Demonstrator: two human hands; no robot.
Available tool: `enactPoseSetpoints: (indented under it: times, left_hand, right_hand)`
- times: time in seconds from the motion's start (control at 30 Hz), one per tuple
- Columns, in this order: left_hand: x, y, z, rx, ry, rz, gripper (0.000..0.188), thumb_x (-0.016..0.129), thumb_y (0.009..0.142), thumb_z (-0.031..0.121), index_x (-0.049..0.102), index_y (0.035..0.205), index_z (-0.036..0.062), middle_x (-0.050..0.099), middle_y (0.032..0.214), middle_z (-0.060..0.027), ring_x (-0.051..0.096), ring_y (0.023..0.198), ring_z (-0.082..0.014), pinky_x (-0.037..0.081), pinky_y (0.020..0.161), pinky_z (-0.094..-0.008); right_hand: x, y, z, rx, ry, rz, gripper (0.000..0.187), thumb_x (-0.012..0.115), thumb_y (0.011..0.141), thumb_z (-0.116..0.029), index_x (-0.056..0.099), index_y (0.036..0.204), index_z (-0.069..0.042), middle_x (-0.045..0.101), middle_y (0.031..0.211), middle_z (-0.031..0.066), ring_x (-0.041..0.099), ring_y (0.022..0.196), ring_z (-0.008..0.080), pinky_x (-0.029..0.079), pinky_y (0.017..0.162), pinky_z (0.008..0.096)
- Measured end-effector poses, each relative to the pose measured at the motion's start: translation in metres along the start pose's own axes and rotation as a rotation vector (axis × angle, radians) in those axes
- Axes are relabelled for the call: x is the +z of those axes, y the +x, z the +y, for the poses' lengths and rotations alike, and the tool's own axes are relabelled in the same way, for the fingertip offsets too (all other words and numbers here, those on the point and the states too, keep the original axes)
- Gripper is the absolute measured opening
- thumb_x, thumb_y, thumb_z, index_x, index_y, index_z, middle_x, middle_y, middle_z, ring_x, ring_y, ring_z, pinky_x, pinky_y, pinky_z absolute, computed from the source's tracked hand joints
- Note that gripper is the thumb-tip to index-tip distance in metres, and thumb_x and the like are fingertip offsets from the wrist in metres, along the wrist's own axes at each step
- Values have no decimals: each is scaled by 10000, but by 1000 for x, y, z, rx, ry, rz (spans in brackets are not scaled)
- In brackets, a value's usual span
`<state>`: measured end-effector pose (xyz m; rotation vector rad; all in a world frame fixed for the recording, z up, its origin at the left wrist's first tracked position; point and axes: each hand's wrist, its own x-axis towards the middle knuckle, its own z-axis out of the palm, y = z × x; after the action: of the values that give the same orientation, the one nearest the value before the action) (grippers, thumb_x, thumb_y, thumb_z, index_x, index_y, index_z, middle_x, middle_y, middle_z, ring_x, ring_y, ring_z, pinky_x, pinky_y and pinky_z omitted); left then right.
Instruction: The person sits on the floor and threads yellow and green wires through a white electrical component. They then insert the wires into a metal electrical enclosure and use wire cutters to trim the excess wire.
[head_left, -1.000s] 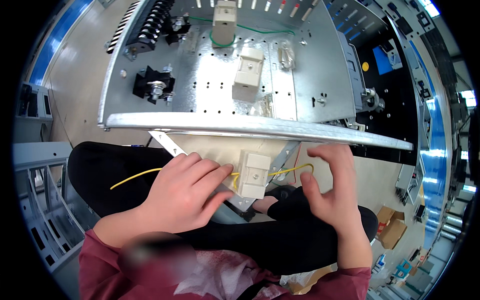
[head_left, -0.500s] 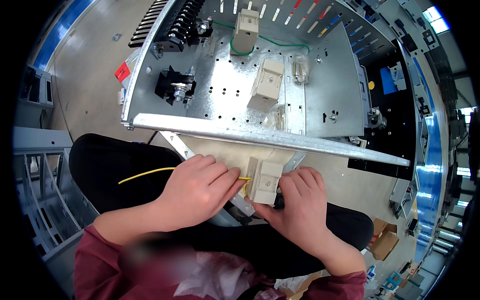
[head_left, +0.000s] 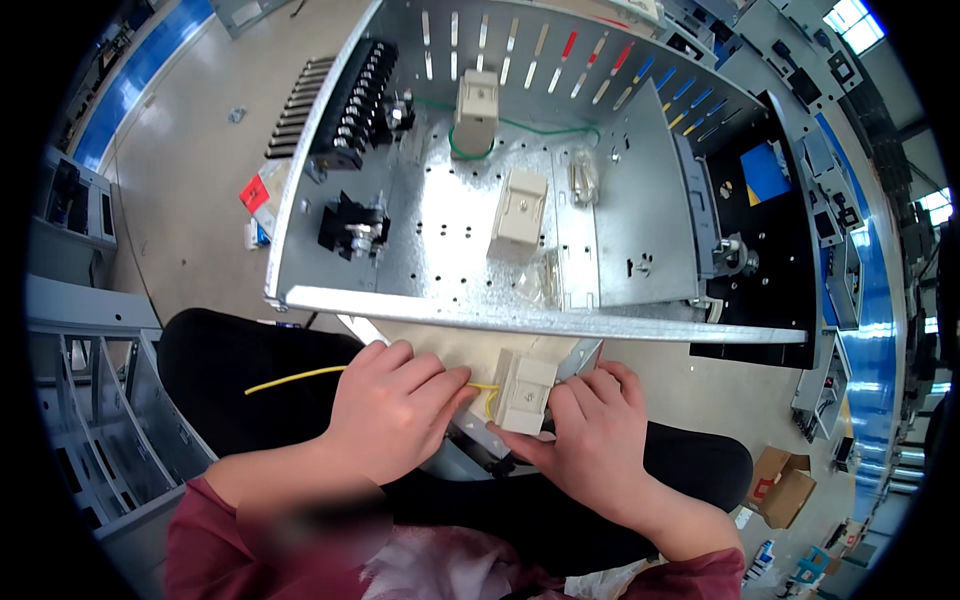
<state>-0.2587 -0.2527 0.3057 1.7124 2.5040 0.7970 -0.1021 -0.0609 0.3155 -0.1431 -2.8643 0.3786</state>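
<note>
Over my lap, my right hand (head_left: pixel 602 432) grips a beige block-shaped electrical component (head_left: pixel 527 392), fingers on its right side and thumb beneath its lower edge. My left hand (head_left: pixel 392 415) pinches a yellow wire (head_left: pixel 295 380) just left of the block. The wire's free end sticks out to the left past my knuckles, and a small loop of it shows at the block's left side. Beyond my hands stands an open metal enclosure (head_left: pixel 540 324). Inside it are a similar beige block (head_left: pixel 519 213) and another block (head_left: pixel 476 112) with a green wire (head_left: pixel 550 132) looped round it.
Black terminal strips (head_left: pixel 355 105) line the enclosure's left wall, with a black bolted mount (head_left: pixel 355 228) nearer me. Small clear bags (head_left: pixel 583 180) of hardware lie inside. A slotted grey cabinet (head_left: pixel 100 420) stands at left; a cardboard box (head_left: pixel 780 487) sits on the floor at right.
The view has shifted, so the enclosure appears lower and more of its far wall shows. Both hands keep their hold on the block and wire, with little visible movement between them.
</note>
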Motion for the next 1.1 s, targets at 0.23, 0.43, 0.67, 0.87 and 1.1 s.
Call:
enactPoseSetpoints:
  times: [0.23,0.43,0.67,0.87,1.1]
  left_hand:
    - [1,0,6,-22,86,-12,193,811,852,126,787,1038,79,611,836,-15,577,796,-238,438,742,-369]
    - [-10,-2,3,17,63,-24,238,797,839,90,766,1072,51,619,874,-35,587,812,-248,446,761,-387]
    - [-14,-8,-17,33,-171,-65,259,769,822,-4,743,1077,23,628,898,-85,608,833,-296,458,768,-419]
    - [-22,-6,-19,-2,-67,-63,237,754,808,-24,740,1036,37,626,890,-78,621,839,-301,477,777,-425]
    - [-25,-13,-28,16,-30,-80,148,810,862,63,743,993,43,617,858,-71,628,841,-286,503,806,-416]
  right_hand:
    - [0,1,-3,-10,-27,28,513,956,751,-445,608,810,-74,625,765,54,637,826,277,513,986,485]
    - [-1,1,-1,-6,-27,26,514,948,762,-470,623,799,-72,637,763,60,637,816,274,512,987,479]
    - [-1,-1,-1,-13,-36,31,525,946,758,-482,631,802,-64,634,765,64,637,821,281,518,975,474]
    - [2,1,1,-18,-30,57,522,949,747,-458,621,815,-57,627,772,67,631,834,289,515,978,491]
    - [2,0,2,4,-28,34,488,961,737,-409,652,876,-58,650,820,56,650,882,294,500,1001,497]
